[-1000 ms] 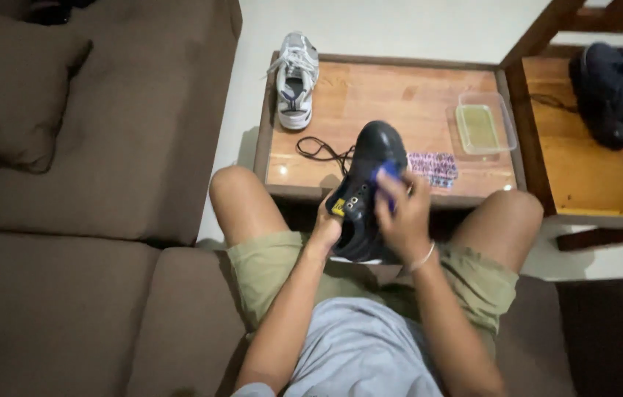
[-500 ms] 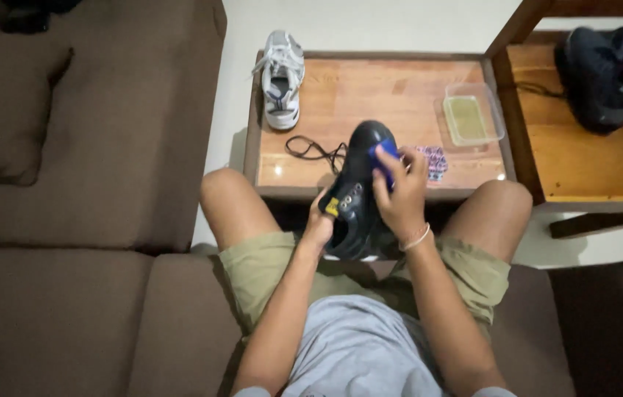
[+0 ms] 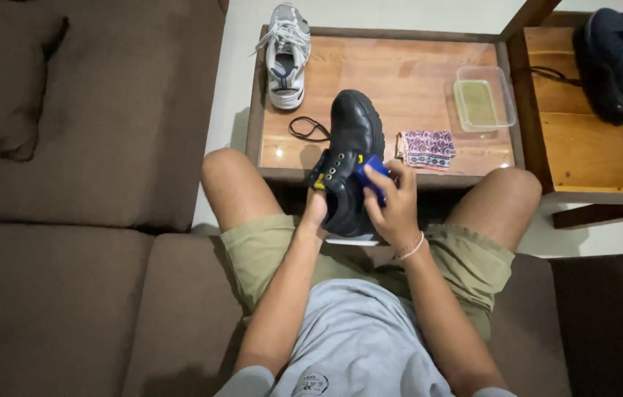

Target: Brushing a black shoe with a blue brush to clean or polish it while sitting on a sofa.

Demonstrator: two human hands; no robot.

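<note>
A black leather shoe [image 3: 354, 136] without its lace stands toe-away over my lap, in front of the low wooden table [image 3: 399, 73]. My left hand [image 3: 316, 209] grips it at the heel side. My right hand [image 3: 394, 202] holds a small blue sponge [image 3: 372, 175] pressed against the shoe's right flank near the eyelets. A loose black lace [image 3: 307, 129] lies on the table just left of the shoe's toe.
On the table lie a white and grey sneaker [image 3: 285, 53] at the far left, a patterned folded cloth [image 3: 427, 148] and a clear plastic tub [image 3: 482, 99]. A dark shoe [image 3: 616, 62] rests on a second wooden table at right. A brown sofa [image 3: 83, 184] surrounds me.
The blue sponge in my right hand has slid from the toe area down to the side by the eyelets. The shoe stays held. The camera view has shifted slightly.
</note>
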